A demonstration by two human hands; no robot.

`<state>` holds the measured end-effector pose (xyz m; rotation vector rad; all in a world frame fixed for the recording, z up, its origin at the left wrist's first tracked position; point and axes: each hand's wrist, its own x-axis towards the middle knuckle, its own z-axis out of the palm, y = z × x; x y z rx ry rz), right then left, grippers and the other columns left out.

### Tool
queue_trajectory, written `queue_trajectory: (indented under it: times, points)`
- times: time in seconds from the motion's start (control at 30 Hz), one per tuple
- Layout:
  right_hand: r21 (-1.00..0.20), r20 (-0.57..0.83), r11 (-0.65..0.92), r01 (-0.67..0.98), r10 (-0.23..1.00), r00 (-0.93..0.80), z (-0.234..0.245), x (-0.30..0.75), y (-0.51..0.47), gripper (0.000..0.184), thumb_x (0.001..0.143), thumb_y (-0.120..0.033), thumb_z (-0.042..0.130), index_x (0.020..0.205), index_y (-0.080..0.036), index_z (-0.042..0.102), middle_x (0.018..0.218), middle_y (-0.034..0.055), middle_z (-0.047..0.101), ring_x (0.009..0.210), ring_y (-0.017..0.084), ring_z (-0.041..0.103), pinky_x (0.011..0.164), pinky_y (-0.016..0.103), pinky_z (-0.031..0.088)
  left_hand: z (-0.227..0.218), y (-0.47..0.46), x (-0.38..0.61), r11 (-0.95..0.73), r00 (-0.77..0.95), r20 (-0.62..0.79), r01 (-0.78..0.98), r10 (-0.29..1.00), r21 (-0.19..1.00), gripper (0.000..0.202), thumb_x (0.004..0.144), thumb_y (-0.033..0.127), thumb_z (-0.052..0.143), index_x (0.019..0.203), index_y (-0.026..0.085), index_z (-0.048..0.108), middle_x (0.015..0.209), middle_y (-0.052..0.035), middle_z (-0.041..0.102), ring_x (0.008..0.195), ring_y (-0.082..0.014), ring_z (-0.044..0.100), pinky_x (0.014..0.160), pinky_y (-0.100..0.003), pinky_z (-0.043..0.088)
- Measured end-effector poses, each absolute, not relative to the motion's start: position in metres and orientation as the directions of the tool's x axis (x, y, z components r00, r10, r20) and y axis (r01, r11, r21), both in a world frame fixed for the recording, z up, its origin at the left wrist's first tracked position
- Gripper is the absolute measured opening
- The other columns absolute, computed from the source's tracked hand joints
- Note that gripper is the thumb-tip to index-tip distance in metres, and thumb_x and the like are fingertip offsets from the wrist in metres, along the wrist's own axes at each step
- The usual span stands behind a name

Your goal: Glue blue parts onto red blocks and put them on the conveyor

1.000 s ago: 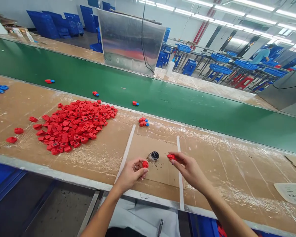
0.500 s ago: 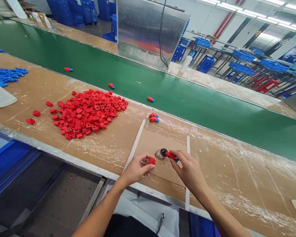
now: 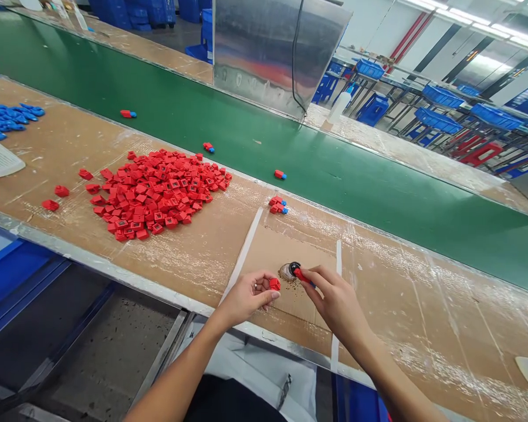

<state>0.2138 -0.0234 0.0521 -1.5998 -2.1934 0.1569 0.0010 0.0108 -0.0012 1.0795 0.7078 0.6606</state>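
Observation:
Between thumb and fingers, my left hand (image 3: 253, 298) pinches a small red plastic block (image 3: 274, 284). My right hand (image 3: 334, 296) grips a red-and-blue plastic piece (image 3: 305, 276), its red end against the black top of a small round jar (image 3: 294, 268). The jar has a clear or pale body and stands on a cardboard sheet (image 3: 270, 249) with dark specks scattered around it. My right fingers hide most of the blue part. Beyond my hands, a pair of joined red-and-blue pieces (image 3: 278, 204) lies near the belt's edge.
A large heap of red blocks (image 3: 162, 193) lies on the left of the bench, and blue parts (image 3: 9, 120) lie farther left. The green conveyor belt (image 3: 378, 181) runs behind, carrying several red-and-blue pieces (image 3: 280, 174). A metal housing (image 3: 273, 58) rises beyond it.
The red end in my right hand has tilted at the jar's black top, and the hand has shifted slightly. Pieces on the belt have moved to the right. My left hand still holds its block.

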Motion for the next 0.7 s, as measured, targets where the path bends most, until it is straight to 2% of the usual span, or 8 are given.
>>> queue_trajectory:
  times: [0.23, 0.37, 0.47, 0.57, 0.7]
  points:
    - [-0.303, 0.302, 0.361, 0.882, 0.914, -0.271, 0.055, 0.213, -0.023, 0.026, 0.101, -0.03, 0.043, 0.107, -0.019, 0.065, 0.092, 0.0081, 0.066, 0.08, 0.022, 0.064, 0.07, 0.032, 0.05, -0.002, 0.01, 0.001, 0.331, 0.601, -0.178, -0.153, 0.779, 0.931, 0.025, 0.08, 0.034, 0.07, 0.095, 0.016, 0.061, 0.07, 0.0039, 0.055, 0.058, -0.009, 0.054, 0.054, -0.021, 0.048]
    - [-0.344, 0.34, 0.329, 0.88, 0.917, -0.21, 0.061, 0.216, -0.02, 0.021, 0.1, -0.028, 0.048, 0.11, -0.019, 0.063, 0.098, 0.0079, 0.067, 0.085, 0.022, 0.064, 0.073, 0.033, 0.05, -0.007, 0.009, 0.001, 0.359, 0.608, -0.191, -0.166, 0.77, 0.919, 0.031, 0.078, 0.033, 0.073, 0.1, 0.015, 0.061, 0.069, 0.0035, 0.056, 0.059, -0.0101, 0.056, 0.055, -0.023, 0.05]
    - [-0.429, 0.329, 0.283, 0.858, 0.934, -0.143, 0.067, 0.217, -0.019, 0.019, 0.098, -0.03, 0.052, 0.11, -0.02, 0.063, 0.1, 0.007, 0.067, 0.082, 0.021, 0.064, 0.073, 0.033, 0.05, -0.01, 0.01, 0.002, 0.385, 0.621, -0.198, -0.182, 0.758, 0.905, 0.032, 0.076, 0.031, 0.075, 0.101, 0.014, 0.062, 0.072, 0.0023, 0.058, 0.06, -0.0108, 0.058, 0.056, -0.023, 0.051]
    - [-0.569, 0.293, 0.236, 0.788, 0.953, -0.074, 0.071, 0.212, -0.023, 0.019, 0.097, -0.03, 0.055, 0.111, -0.02, 0.064, 0.1, 0.006, 0.067, 0.077, 0.018, 0.062, 0.071, 0.032, 0.05, -0.011, 0.01, 0.001, 0.41, 0.635, -0.203, -0.197, 0.745, 0.891, 0.031, 0.075, 0.029, 0.076, 0.1, 0.014, 0.063, 0.072, 0.0018, 0.06, 0.059, -0.0096, 0.057, 0.056, -0.022, 0.05]
    - [-0.712, 0.232, 0.237, 0.661, 0.968, -0.097, 0.068, 0.198, -0.037, 0.02, 0.096, -0.028, 0.057, 0.114, -0.022, 0.063, 0.1, 0.0048, 0.067, 0.082, 0.017, 0.062, 0.074, 0.03, 0.05, -0.01, 0.01, 0.001, 0.428, 0.663, -0.208, -0.188, 0.72, 0.884, 0.029, 0.077, 0.029, 0.074, 0.1, 0.014, 0.065, 0.069, 0.0016, 0.061, 0.059, -0.0096, 0.057, 0.057, -0.022, 0.05]
